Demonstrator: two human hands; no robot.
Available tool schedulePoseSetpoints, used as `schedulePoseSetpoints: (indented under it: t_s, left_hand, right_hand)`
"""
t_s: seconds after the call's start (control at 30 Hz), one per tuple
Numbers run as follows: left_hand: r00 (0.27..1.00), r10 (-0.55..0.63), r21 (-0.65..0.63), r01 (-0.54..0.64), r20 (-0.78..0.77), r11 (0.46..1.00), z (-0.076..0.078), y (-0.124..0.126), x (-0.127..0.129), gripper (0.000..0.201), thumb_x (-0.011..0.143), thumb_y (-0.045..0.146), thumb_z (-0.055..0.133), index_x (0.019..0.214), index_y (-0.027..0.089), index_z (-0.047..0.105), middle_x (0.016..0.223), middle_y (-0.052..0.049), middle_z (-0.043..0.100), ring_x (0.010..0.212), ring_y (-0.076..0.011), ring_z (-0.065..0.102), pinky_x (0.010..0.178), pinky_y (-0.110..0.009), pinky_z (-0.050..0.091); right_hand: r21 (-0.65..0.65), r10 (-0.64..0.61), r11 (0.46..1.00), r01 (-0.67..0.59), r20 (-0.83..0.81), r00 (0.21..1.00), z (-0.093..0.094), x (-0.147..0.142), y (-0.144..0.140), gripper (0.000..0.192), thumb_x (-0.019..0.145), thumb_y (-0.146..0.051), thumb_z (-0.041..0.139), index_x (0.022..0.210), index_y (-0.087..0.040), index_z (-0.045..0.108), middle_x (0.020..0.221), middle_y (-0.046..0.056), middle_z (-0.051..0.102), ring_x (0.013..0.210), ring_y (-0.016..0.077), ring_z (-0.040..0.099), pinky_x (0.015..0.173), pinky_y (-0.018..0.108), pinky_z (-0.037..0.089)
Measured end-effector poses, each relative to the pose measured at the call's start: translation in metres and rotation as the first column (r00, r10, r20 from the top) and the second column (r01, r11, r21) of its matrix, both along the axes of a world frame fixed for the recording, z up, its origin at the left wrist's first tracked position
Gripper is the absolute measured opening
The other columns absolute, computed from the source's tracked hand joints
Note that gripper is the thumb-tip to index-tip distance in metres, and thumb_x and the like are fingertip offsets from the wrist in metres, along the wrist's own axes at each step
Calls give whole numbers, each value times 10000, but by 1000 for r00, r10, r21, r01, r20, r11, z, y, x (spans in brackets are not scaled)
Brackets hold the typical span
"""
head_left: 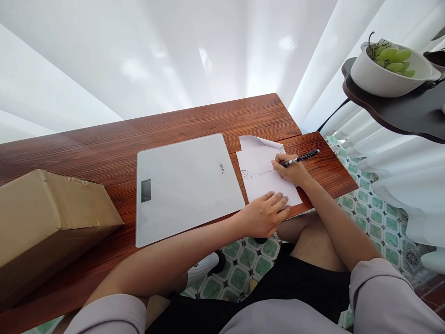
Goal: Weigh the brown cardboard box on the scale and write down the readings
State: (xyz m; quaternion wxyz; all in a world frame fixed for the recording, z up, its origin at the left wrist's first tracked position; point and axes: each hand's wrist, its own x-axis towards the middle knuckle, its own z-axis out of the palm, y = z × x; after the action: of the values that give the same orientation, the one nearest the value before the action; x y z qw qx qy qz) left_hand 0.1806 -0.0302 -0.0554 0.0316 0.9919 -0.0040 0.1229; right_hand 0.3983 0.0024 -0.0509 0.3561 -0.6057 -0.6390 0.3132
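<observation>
A white sheet of paper with a line of handwriting lies on the wooden table, its far corner curled up. My right hand grips a black pen with the tip on the written line. My left hand rests flat on the paper's near edge, fingers together, pinning it down. Just left of the paper lies a flat white digital scale with a small dark display.
A taped brown cardboard box sits at the table's left end. At the upper right a dark shelf carries a white bowl of green grapes. White curtains hang behind. Green patterned floor tiles show below.
</observation>
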Motion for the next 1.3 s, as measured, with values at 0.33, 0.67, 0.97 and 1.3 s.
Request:
schedulePoseSetpoints:
  t_s: [0.33, 0.67, 0.97, 1.3]
  left_hand:
    - [1000, 4, 24, -4, 7, 1000, -1, 0, 0, 467, 971, 294, 499, 1371, 65, 567, 1446, -193, 571, 1338, -341, 540, 1155, -468, 423]
    - [1000, 2, 42, -3, 14, 999, 2, 0, 0, 461, 968, 310, 505, 1351, 67, 585, 1430, -189, 584, 1306, -338, 549, 1132, -463, 429]
    - [999, 9, 41, -11, 32, 999, 0, -1, 1, 452, 968, 313, 512, 1341, 70, 594, 1412, -179, 600, 1301, -336, 549, 1127, -457, 426]
    - [1000, 11, 34, -11, 13, 999, 3, 0, 0, 458, 981, 308, 484, 1357, 67, 588, 1447, -185, 580, 1298, -333, 559, 1127, -456, 431]
  right_hand:
    - [-24, -10, 1000, 10, -15, 1000, 1, -1, 0, 410, 948, -418, 560, 626, -231, 389, 492, -30, 500, 478, 147, 472, 528, 307, 385]
    - [-8, -32, 999, 32, 22, 999, 0, -1, 0, 384, 944, -355, 537, 619, -230, 375, 483, -34, 474, 462, 144, 465, 517, 307, 384]
    - [2, -38, 999, 38, 10, 999, 0, -1, -1, 385, 958, -336, 539, 618, -231, 391, 481, -31, 493, 448, 148, 478, 524, 313, 401]
    - [37, -62, 997, 61, 11, 998, -4, -2, 1, 366, 932, -297, 535, 617, -225, 365, 477, -40, 466, 436, 139, 477, 508, 304, 387]
